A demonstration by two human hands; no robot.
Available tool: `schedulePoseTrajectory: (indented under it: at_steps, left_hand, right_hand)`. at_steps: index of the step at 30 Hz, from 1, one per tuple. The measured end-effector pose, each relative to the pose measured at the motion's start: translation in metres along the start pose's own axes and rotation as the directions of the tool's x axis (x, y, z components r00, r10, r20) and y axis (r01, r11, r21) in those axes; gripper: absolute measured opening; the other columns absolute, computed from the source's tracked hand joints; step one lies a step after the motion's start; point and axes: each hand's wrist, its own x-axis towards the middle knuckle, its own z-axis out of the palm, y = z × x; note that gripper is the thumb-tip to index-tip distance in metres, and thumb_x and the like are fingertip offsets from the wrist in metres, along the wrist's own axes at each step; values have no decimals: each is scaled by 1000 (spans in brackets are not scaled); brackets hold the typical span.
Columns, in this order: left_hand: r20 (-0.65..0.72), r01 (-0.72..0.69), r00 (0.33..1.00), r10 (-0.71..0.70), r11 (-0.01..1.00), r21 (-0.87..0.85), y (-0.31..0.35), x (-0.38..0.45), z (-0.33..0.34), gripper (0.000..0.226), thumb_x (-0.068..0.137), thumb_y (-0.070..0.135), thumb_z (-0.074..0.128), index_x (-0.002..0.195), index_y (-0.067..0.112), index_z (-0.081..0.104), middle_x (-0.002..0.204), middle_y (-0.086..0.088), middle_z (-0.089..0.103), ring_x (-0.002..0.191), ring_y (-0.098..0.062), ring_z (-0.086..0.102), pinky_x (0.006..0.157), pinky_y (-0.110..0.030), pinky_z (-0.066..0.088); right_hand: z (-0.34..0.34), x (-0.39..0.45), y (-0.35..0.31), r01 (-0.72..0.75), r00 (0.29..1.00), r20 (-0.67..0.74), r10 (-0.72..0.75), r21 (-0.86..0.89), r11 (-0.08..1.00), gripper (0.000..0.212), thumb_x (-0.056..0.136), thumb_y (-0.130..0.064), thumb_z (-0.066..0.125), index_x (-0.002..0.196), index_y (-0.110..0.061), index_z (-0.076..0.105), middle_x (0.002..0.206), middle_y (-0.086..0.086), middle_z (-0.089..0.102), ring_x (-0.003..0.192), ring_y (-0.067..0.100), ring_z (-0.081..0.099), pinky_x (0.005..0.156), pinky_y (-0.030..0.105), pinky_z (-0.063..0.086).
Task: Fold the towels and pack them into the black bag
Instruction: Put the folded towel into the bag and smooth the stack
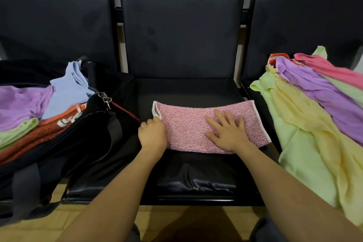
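Both bare forearms are reaching forward from six o'clock over the front of the middle seat (188, 92). The right hand (228, 132) is lying flat, fingers straight and spread, pressing on the pink towel (188, 129), which is lying folded into a long strip across the seat cushion. The left hand (152, 133) is sitting at the strip's nine o'clock end with fingers curled, pinching the white-edged corner there.

At nine o'clock from the towel, the black bag (84, 133) is lying open on the neighbouring seat, touching the left wrist's side, with purple, blue, green and orange towels (25, 104) resting inside it. A metal clip (105, 97) is dangling from its strap. At three o'clock, a loose pile of unfolded towels (314, 116), green, yellow, purple and pink, is draping over the right seat, near the strip's end.
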Motion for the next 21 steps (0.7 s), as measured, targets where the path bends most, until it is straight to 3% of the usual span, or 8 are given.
schedulePoseTrajectory:
  at_steps: [1, 3, 5, 8, 12, 15, 18, 21]
  left_hand:
    - [-13, -3, 1000, 2, 999, -44, 0, 2, -6, 17, 74, 12, 72, 81, 3, 61, 79, -13, 65, 68, -30, 65, 53, -30, 47]
    - [-23, -15, 1000, 12, 988, -155, -2, 8, -13, 20, 93, 15, 51, 107, 1, 54, 105, -13, 60, 89, -32, 63, 62, -34, 43]
    - [-127, -49, 992, 26, 981, -187, -5, 12, -15, 25, 99, 18, 41, 118, 4, 48, 114, -10, 55, 95, -31, 62, 64, -34, 37]
    - [-230, -77, 973, 16, 962, -260, -10, 11, -28, 27, 98, 24, 45, 116, 5, 49, 111, -9, 56, 92, -31, 61, 62, -33, 35]
    - [-206, -87, 979, -15, 874, -479, -9, 4, -42, 19, 91, 23, 54, 102, 8, 56, 101, -8, 61, 89, -30, 60, 71, -39, 45]
    - [-160, -72, 987, -28, 806, -588, -3, 4, -46, 10, 86, 22, 58, 92, 14, 60, 91, -4, 66, 83, -27, 61, 70, -36, 48]
    - [-150, -90, 989, -12, 751, -654, 13, 4, -48, 10, 87, 25, 59, 88, 16, 61, 84, 0, 66, 75, -21, 59, 63, -30, 41]
    - [-189, -136, 982, -1, 685, -716, 36, -2, -50, 13, 88, 26, 59, 84, 13, 61, 75, 1, 64, 67, -18, 57, 58, -30, 39]
  right_hand:
    - [0, 1, -2, 9, 1000, 26, -9, -26, 1000, 62, 93, -67, 15, 148, -46, -2, 159, -5, -14, 146, 25, -13, 111, 58, -9]
    - [2, 3, -8, 8, 996, 92, -3, -47, 999, 63, 91, -70, 10, 148, -46, -5, 159, -4, -17, 146, 24, -16, 110, 58, -13]
    - [4, 7, -20, 11, 988, 151, -8, -14, 1000, 66, 90, -72, 9, 148, -46, -7, 158, -4, -20, 145, 24, -20, 109, 58, -16]
    - [9, 15, -47, 18, 974, 222, -37, 88, 996, 68, 89, -74, 10, 147, -46, -10, 156, -6, -25, 143, 22, -26, 107, 58, -20]
    - [9, 26, -80, 12, 966, 246, -82, 276, 961, 68, 89, -73, 19, 148, -47, -4, 156, -10, -23, 143, 20, -25, 107, 56, -22]
    - [6, 29, -85, 0, 993, 93, -68, 588, 809, 54, 94, -56, 38, 146, -39, 32, 160, -8, 8, 147, 18, 1, 113, 50, -12]
    - [-3, 23, -69, 19, 984, -140, 108, 692, 721, 27, 94, -39, 50, 113, -27, 66, 133, 1, 50, 129, 24, 38, 111, 43, 22]
    - [-21, 6, -39, -104, 928, -215, 304, 634, 766, 27, 95, -32, 48, 75, -19, 59, 96, 5, 62, 104, 27, 53, 95, 40, 30]
